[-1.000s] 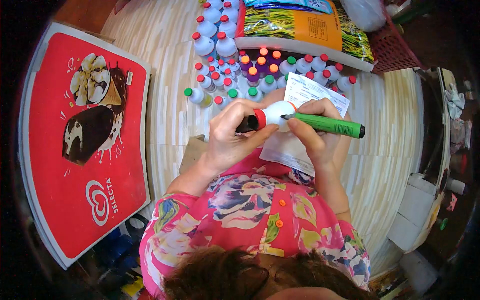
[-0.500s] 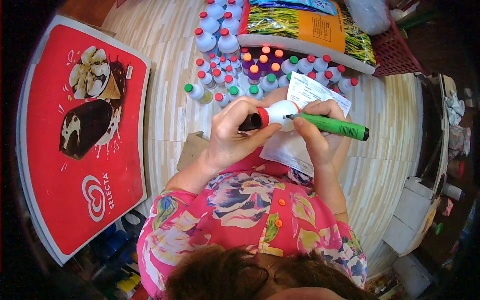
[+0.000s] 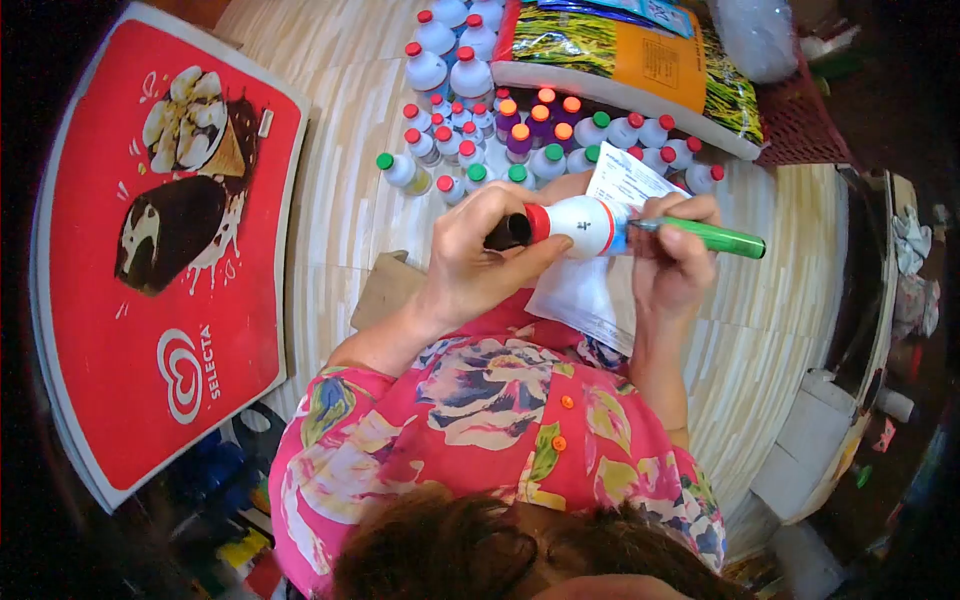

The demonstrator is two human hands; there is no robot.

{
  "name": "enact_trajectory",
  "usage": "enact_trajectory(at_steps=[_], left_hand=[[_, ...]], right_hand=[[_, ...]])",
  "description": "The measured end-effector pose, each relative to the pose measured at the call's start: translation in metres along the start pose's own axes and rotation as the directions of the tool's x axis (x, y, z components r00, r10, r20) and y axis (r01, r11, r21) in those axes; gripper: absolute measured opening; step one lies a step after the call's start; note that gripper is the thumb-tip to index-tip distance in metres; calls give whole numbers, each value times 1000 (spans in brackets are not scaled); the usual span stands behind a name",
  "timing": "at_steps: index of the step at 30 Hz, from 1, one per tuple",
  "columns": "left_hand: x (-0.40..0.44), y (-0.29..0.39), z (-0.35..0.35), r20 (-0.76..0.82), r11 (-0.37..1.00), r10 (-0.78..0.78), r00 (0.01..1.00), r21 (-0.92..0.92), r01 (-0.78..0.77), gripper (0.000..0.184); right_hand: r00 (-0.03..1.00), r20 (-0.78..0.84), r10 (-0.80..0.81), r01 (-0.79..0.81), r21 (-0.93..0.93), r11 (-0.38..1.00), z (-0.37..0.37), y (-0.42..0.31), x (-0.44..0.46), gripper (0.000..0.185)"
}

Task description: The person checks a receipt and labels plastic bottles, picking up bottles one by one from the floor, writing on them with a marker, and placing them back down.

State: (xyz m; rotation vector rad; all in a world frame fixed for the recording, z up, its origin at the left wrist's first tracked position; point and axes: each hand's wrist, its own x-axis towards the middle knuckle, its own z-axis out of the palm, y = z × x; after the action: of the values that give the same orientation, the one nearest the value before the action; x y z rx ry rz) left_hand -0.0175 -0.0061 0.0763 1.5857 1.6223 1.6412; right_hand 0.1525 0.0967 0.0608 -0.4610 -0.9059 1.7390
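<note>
A white bottle with a red cap [image 3: 583, 222] lies sideways in my left hand [image 3: 470, 250], its cap end toward the palm. The same hand also keeps a black marker cap [image 3: 508, 233] beside the bottle's cap. A small dark ink mark shows on the bottle's white shoulder. My right hand [image 3: 675, 265] is closed around a green marker [image 3: 720, 238], whose dark tip points left near the bottle's blue label; whether it touches cannot be made out. Behind and below the bottle is a printed paper [image 3: 580, 300], partly covered by the hands.
Several bottles with red, green and orange caps, among them a green-capped bottle [image 3: 403, 174], stand on the tiled floor ahead. A yellow-orange sack [image 3: 655, 62] lies behind them, beside a dark red crate [image 3: 800, 115]. At left is a red ice cream freezer [image 3: 120, 350].
The marker tip has left the bottle's shoulder and moved right with my right hand. The ink mark is now uncovered. My left hand still grips the bottle, slightly farther right in view.
</note>
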Motion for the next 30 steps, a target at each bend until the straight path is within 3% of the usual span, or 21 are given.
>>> enact_trajectory(at_steps=[2,3,4,6,8,14,16,17,20,24,25,30], left_hand=[[1,2,-10,-68,998,-63,996,-31,61,29],[2,10,-26,-84,960,-266,960,-110,256,28],[9,10,-42,-173,976,-216,961,-37,213,26],[16,10,-74,-313,955,-292,904,-38,295,25],[17,-2,-105,-355,884,-193,915,343,319,23],[12,-115,-107,-264,745,-208,942,582,328,19],[4,-166,-96,-211,719,-142,967,650,247,15],[2,-176,-90,-172,668,-244,954,684,294,15],[-12,-232,-74,-104,644,-241,965,726,240,18],[-17,-265,-56,-55,574,-392,918,765,292,20],[-19,-273,-54,-56,591,-349,935,761,266,21],[-17,-290,-45,-18,571,-455,890,762,307,22]], right_hand=[[998,-14,60,-60,31,998,-8,-1,3,22],[998,-10,58,-58,51,997,-13,2,6,23],[998,-8,56,-55,70,996,-16,6,8,23],[997,-10,76,-76,57,996,-13,15,8,21],[994,-11,112,-111,36,993,-8,23,8,20],[971,-49,232,-234,-24,972,-10,49,6,23],[969,-62,237,-241,-58,969,-9,50,5,24],[968,-64,243,-247,-63,967,-9,50,5,25],[964,-74,255,-260,-70,963,-12,52,3,26],[960,-87,266,-274,-91,957,-10,51,1,26],[959,-90,268,-277,-103,955,-9,50,2,26],[960,-59,273,-279,-131,951,-13,52,0,26]])
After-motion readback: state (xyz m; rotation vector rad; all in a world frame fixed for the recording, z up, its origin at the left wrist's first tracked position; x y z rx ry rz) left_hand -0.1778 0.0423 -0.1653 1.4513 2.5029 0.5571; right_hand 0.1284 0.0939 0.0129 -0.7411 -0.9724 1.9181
